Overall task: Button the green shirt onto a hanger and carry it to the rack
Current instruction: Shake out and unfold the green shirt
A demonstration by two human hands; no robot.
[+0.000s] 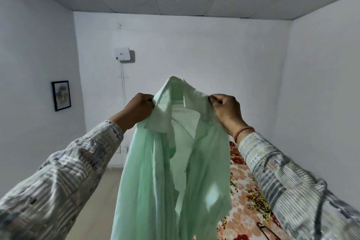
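Shirt [175, 171]: green, held up in the air at the middle of the view, front open, collar uppermost, body hanging down past the lower edge.
Left hand [139, 108]: fingers closed in a pinch on the shirt's left shoulder beside the collar.
Right hand [226, 109]: fingers closed in a pinch on the right shoulder; a band is worn at the wrist.
Bed [247, 200]: floral cover, lower right, below the shirt.
Hanger [266, 231]: dark, only partly seen, lying on the bed near the lower edge.
Containers: cannot be told.
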